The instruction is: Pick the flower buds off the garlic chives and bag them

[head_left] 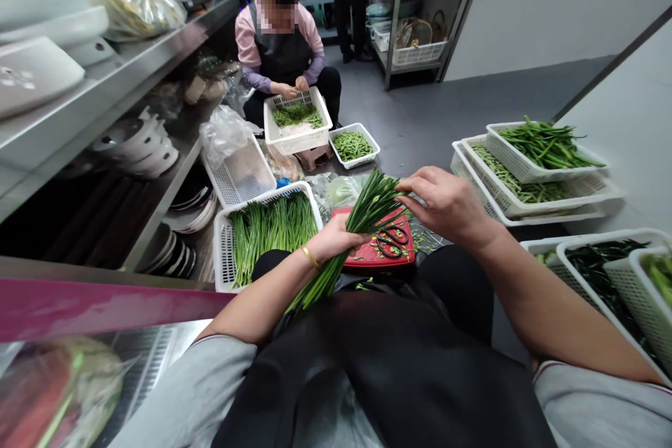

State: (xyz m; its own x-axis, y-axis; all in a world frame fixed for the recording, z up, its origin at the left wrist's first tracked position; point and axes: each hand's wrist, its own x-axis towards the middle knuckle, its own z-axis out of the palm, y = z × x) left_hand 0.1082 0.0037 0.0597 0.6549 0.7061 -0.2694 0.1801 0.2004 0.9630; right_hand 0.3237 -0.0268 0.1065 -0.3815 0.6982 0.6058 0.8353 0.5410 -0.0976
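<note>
My left hand (339, 238) is wrapped round a thick bundle of long green stalks (370, 203), held at a slant over my lap. At the upper tips of the bundle, my right hand (441, 199) has its thumb and fingers drawn together; whether a stalk is between them is too small to tell. Below the bundle lies a red board (362, 260) with green scraps and black-handled scissors (391, 241) on it. A white basket (225, 252) full of similar green stalks (273, 227) stands just left of my left hand.
Across from me a person (283, 42) bends over a white basket (297, 143) of greens. A small basket of cut pods (353, 145) stands beside it. Stacked baskets of green beans (546, 143) and dark peppers (603, 273) are at the right. Metal shelves (131, 70) with dishes run along the left.
</note>
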